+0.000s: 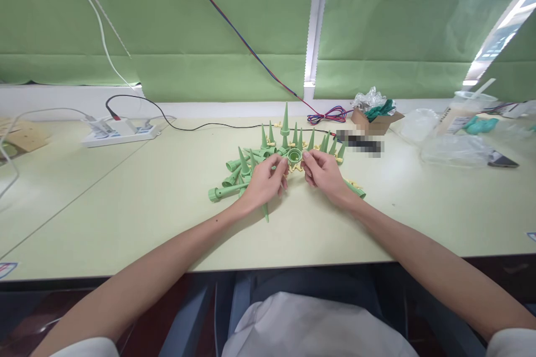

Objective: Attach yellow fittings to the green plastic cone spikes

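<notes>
Between my two hands is a green plastic watering spike [295, 156], its round, open threaded end facing up towards me. My left hand [268, 178] is closed, thumb and forefinger pinched at the left side of the rim. At the right side, my right hand [322, 172] is closed with its fingertips against the rim. The fingers partly hide the lower body of the spike. Around and behind the hands, several more green spikes stand or lie, such as a tall upright one [285, 120] and a lying one [226, 191]. Small yellow valves [340, 161] sit among them.
A white power strip [121, 133] with plugs lies at the left. Behind the spikes runs a black cable. On the right are a pixelated dark object [360, 143], a small cardboard box [376, 121], a plastic cup [458, 112], plastic bags [450, 149] and a phone-like dark object [502, 159].
</notes>
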